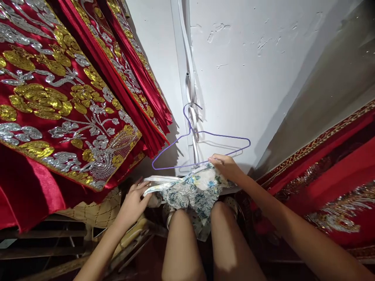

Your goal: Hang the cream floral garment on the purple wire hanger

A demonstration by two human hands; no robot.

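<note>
A white garment with a blue and green floral print (190,191) is stretched between my hands, just above my knees. My left hand (136,199) is closed on its strap at the left side. At the upper right, my right hand (224,168) pinches the garment's edge close to the bottom bar of a purple hanger (216,135). The hanger hooks onto a white strap (189,66) that runs down the wall. Whether the garment's edge is fastened to the hanger bar I cannot tell.
Red fabric with gold and silver sequin flowers (43,101) hangs at the left. More red embroidered cloth (336,187) is at the right. Ahead stands a white wall (240,70) with chipped paint. Wooden slatted furniture (43,234) sits at the lower left.
</note>
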